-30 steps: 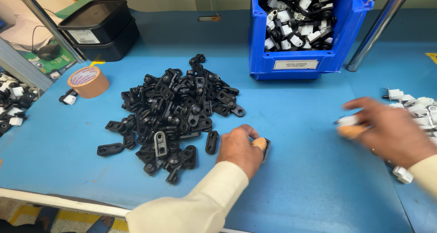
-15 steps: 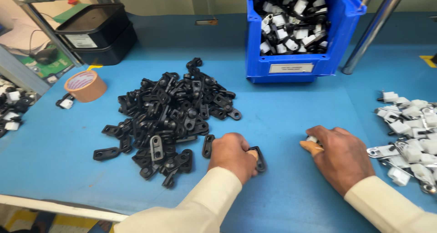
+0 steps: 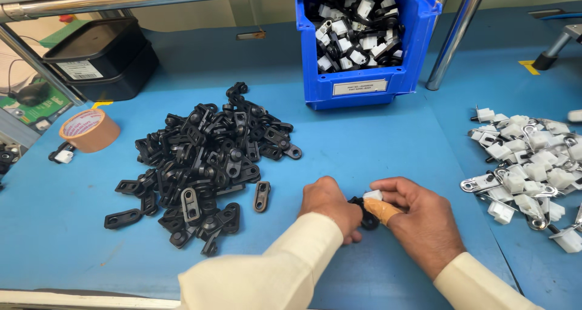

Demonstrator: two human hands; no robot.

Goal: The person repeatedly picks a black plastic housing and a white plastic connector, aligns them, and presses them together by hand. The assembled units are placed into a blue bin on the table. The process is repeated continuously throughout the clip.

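At the near table edge, the right hand (image 3: 424, 222) (half a second ago apart) is now meeting the left hand (image 3: 330, 207); fingers are pinching a white clip (image 3: 373, 195) onto the black bracket (image 3: 365, 216) — joining is beginning.

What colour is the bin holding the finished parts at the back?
Blue; the bin shows clearly in the head view.

The left hand (image 3: 328, 206) hides most of the black part (image 3: 367, 219).

Blue bin (image 3: 364, 89) of mixed parts, bench rear edge; brown tape roll (image 3: 90, 130), left edge; stacked black trays (image 3: 100, 58), rear-left corner.
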